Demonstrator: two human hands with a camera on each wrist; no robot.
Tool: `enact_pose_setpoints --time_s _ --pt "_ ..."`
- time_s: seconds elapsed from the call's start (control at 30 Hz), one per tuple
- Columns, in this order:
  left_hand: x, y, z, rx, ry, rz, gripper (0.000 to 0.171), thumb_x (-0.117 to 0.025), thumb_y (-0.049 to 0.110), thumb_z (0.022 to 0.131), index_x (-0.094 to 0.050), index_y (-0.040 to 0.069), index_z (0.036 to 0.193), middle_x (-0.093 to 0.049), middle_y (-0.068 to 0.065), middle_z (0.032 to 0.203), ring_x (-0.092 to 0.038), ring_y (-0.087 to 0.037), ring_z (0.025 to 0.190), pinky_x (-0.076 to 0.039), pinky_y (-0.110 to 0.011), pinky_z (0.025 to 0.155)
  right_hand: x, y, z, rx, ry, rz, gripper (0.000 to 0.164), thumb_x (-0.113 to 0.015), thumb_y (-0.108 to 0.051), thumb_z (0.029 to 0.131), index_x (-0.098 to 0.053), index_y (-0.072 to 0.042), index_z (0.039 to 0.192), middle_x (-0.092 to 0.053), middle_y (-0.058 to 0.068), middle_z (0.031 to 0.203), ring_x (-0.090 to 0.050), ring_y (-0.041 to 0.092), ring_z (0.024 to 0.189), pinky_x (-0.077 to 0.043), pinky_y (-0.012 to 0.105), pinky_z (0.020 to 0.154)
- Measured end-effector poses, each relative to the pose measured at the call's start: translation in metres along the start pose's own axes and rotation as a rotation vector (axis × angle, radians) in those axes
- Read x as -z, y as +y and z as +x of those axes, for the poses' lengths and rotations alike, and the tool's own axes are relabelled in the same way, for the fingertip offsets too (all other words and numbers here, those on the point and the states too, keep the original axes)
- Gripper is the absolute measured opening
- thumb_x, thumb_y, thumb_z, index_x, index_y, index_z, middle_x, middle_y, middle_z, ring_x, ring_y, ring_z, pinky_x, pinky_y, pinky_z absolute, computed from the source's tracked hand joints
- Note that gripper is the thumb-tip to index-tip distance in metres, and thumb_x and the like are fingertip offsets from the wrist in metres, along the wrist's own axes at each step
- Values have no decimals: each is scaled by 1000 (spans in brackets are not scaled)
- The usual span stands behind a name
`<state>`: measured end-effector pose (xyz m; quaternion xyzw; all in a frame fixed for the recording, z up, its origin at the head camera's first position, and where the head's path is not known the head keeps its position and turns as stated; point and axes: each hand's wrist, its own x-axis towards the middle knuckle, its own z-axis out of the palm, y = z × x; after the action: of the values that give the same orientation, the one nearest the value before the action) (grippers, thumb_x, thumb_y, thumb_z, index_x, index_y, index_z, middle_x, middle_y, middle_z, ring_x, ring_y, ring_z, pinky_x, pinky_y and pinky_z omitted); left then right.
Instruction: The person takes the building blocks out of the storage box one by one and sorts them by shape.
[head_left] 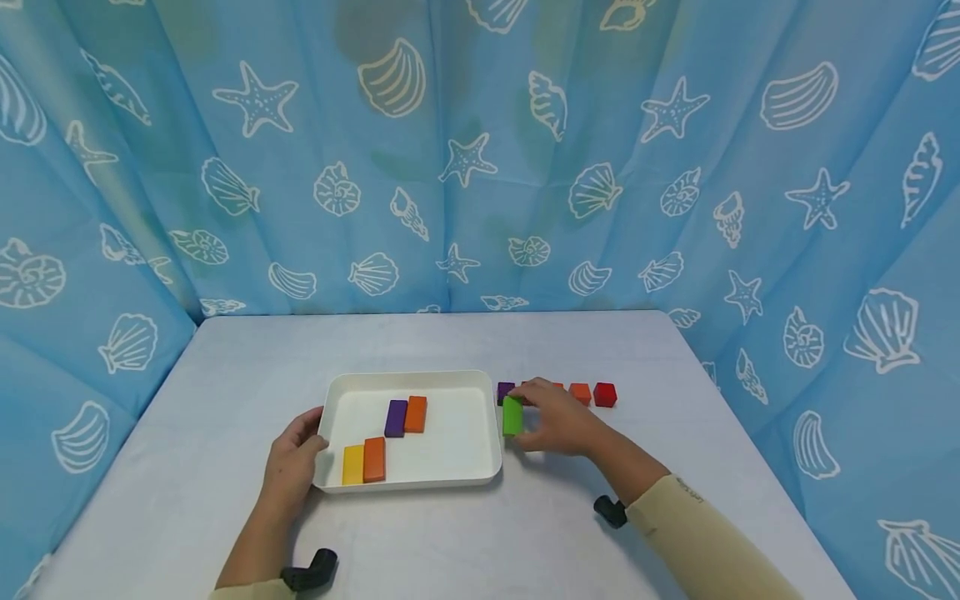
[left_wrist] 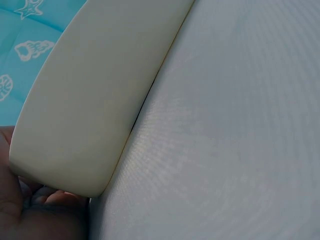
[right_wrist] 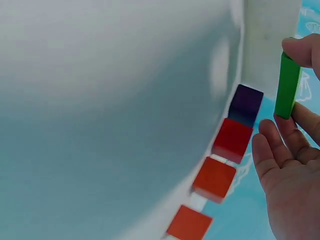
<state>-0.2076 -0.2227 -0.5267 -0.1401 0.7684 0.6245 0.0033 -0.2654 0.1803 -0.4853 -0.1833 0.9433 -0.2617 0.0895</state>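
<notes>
My left hand (head_left: 291, 457) holds the white tray (head_left: 420, 485) at its left end, with the thumb over the rim. In the left wrist view the tray's side wall (left_wrist: 95, 100) fills the left part. Between thumb and fingers, my right hand (head_left: 558, 419) pinches a green block (head_left: 513, 417) by its two ends, just off the tray's right edge. Inside the tray a purple block (head_left: 395, 418) lies beside an orange block (head_left: 416, 414). Nearer the front wall, a yellow block (head_left: 353, 465) is next to a second orange block (head_left: 374, 460).
Behind my right hand runs a row of several cubes, from a purple cube (head_left: 506, 392) by the tray to a red cube (head_left: 605, 395) at the right end. The hand partly hides the row. A blue shell-patterned curtain (head_left: 465, 225) hangs behind the white-covered table (head_left: 262, 350).
</notes>
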Motion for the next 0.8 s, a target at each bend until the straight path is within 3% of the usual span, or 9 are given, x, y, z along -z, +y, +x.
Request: enact_pose_setpoints --time_s 0.23,0.4,0.8 --pt "-1 0 1 0 1 1 63 -43 4 100 -39 2 163 -36 -20 168 -32 -38 155 -28 -55 125 -12 13 -17 21 -74 -23 73 -96 -30 74 -66 -21 141 -61 -5 132 -59 18 120 -62 40 91" --pt "-1 0 1 -10 0 -10 62 -43 3 100 -39 1 162 -36 -21 168 -32 -39 155 -29 -56 125 -17 11 -18 61 -101 -35 71 -94 -30 77 -66 -19 141 -61 -4 133 -57 18 121 -60 43 96" --pt "-1 -1 0 -23 4 -2 62 -44 3 101 -38 2 163 -36 -20 168 -31 -38 156 -29 -55 124 -18 7 -16 51 -139 -60 72 -94 -30 77 -66 -16 142 -62 -3 135 -56 20 126 -61 42 95"
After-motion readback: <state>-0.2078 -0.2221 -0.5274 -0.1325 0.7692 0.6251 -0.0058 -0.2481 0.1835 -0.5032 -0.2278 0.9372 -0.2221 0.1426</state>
